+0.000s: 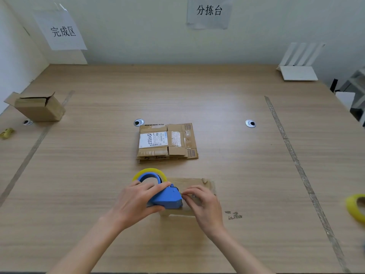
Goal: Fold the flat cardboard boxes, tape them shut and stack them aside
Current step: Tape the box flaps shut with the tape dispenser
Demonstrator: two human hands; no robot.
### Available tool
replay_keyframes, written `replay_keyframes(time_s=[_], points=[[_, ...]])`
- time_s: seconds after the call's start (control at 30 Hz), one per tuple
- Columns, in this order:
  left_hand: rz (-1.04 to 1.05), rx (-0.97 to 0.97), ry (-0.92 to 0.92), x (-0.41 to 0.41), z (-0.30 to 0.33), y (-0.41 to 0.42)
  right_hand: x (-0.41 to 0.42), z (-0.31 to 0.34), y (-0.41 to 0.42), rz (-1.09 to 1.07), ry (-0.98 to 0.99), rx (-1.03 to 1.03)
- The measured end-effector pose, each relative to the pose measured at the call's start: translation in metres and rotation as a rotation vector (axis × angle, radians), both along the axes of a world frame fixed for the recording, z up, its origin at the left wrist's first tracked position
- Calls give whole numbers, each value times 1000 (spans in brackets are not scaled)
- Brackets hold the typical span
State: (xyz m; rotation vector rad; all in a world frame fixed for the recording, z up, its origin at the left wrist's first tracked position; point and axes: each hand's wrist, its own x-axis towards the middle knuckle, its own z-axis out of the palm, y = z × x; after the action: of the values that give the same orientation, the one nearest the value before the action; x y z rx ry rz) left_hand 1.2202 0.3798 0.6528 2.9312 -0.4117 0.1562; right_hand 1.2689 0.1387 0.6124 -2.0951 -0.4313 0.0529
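My left hand [136, 198] grips a blue tape dispenser [167, 198] that carries a yellow tape roll [150, 173]. The dispenser rests on a folded cardboard box [195, 185] near the table's front edge. My right hand [201, 200] pinches the tape end at the dispenser's mouth, on top of that box. Behind it, in the middle of the table, lies a stack of flat cardboard boxes [167, 142] with a white label on top. A folded box [39, 108] with loose top flaps stands at the far left.
A second yellow tape roll [355, 206] lies at the right edge. Grey tape lines [292, 153] mark off zones on the wooden table [227, 95]. A white stand [298, 73] sits at the back right. Metal grommets [250, 123] dot the tabletop. A small yellow object [7, 133] lies far left.
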Motion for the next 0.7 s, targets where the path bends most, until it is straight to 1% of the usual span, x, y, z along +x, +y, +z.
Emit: replay_keyframes(time_s=[0.27,0.37,0.43,0.53,0.7], points=[[-77,-24,1,0,6,-1,2,-4,-9,45,92,62],[-13,-49,33,-4,14,14,7,-5,-19,45,153,106],[36,-32,42,-9,20,29,11,-5,-26,54,167,110],[34,9,78,-17,23,41,12,-6,-33,60,167,124],[97,-11,157,-13,27,41,12,-1,-38,103,211,110]])
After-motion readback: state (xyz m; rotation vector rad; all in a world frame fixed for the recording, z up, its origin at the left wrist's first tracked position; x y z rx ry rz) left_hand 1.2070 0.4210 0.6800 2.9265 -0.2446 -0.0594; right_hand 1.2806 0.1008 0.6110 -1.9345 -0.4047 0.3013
